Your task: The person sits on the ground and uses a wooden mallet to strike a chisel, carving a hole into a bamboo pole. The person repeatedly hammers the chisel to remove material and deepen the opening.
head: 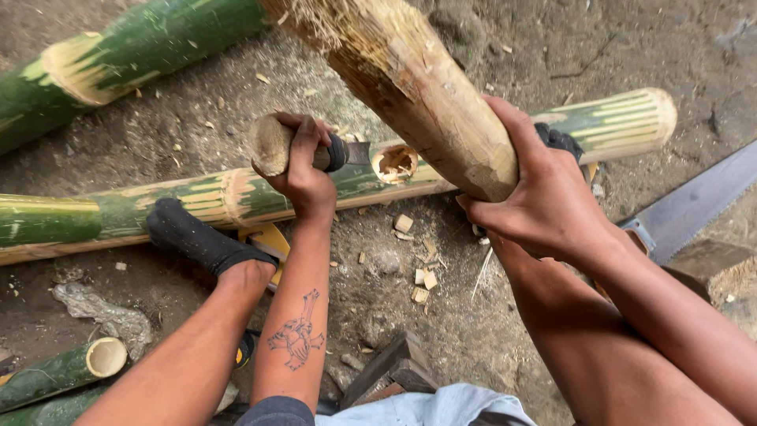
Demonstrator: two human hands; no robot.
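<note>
Our left hand (303, 170) is clenched round the wooden handle of a chisel (315, 150), whose blade meets a hole cut in the bamboo pole (197, 197) lying across the dirt ground (378, 315). Our right hand (544, 197) grasps a thick wooden club (410, 79), raised over the chisel as a mallet would be. A socked foot (197, 237) rests on the pole, seemingly to pin it. The pole is green, pale where shaved; chips (422, 284) lie beneath the hole.

beneath you, bare grey-brown dirt ground (505, 315) carries long green bamboo poles (118, 213), pale wood chips (422, 280), a flat steel saw blade (694, 201) and a crumpled grey rag (106, 315).
</note>
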